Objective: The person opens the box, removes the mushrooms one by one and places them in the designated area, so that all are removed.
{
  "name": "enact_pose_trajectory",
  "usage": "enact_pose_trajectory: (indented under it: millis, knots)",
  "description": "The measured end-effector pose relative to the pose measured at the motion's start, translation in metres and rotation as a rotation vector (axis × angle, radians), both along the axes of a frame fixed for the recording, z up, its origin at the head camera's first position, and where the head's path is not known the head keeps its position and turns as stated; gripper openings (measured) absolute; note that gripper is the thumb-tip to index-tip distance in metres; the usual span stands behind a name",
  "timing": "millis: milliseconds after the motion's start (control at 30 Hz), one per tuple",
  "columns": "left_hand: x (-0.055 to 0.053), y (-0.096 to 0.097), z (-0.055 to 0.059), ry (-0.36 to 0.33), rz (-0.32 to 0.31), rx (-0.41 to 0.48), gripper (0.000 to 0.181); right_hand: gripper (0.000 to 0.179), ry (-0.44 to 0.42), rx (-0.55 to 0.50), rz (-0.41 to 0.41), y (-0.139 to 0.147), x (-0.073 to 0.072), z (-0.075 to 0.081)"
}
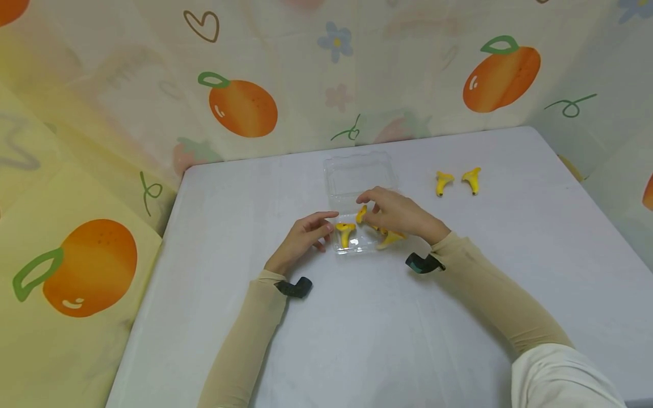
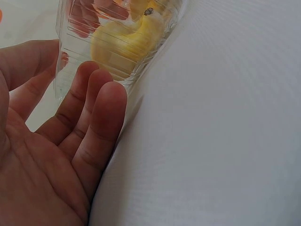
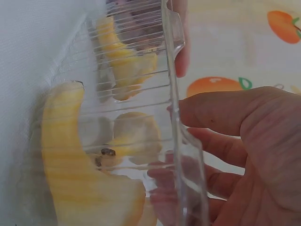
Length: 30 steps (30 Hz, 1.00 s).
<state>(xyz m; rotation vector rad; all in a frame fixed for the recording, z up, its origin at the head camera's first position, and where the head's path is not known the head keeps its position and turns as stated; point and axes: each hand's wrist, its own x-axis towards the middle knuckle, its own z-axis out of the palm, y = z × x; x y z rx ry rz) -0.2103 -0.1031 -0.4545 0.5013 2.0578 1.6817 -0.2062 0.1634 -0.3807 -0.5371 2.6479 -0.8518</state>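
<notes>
White table [image 1: 408,340]: standing before fruit-printed fabric [image 1: 408,34].
Ribbed clear-plastic box [image 1: 363,241]: holding curved yellow pieces [image 1: 344,233].
Left hand [image 1: 304,233]: spreading loosely beside it.
Right hand [image 1: 395,212]: reaching in; can't tell whether pinching.

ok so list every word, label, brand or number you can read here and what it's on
None: no readable text in any view.
Clear plastic container: no label or lettering to be seen.
Yellow pieces: dark marks, but no legible writing.
Wall covering: printed oranges, flowers, a heart and green squiggles, no readable words; some faded marks are too blurred to tell.
</notes>
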Motion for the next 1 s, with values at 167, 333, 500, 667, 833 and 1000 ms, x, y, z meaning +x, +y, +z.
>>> enact_pose_trajectory:
  millis: [167,333,500,667,833,1000]
  knots:
    - [-0.0003,0.0008,0.0001,-0.008,0.004,0.0,0.04,0.046,0.01,0.038,0.0,-0.0007,0.0002,-0.0009]
    - [-0.0005,0.0008,0.0003,-0.007,0.004,-0.003,0.04,0.045,0.016,0.074,0.002,-0.001,-0.0011,-0.0038]
    - [-0.0003,0.0003,-0.0004,-0.004,0.005,-0.008,0.04,0.045,0.021,0.095,-0.001,-0.0035,0.0001,-0.0038]
    - [0.0004,0.0003,0.0006,-0.005,0.006,-0.01,0.04,0.044,0.027,0.106,0.001,-0.0053,0.001,-0.0038]
    - [0.0002,0.0004,0.0007,-0.002,0.003,-0.003,0.04,0.044,0.03,0.103,0.004,-0.0067,0.0001,-0.0047]
    - [-0.0009,-0.0001,-0.0005,-0.009,0.002,-0.005,0.04,0.044,0.038,0.115,0.014,-0.0077,-0.0006,-0.0056]
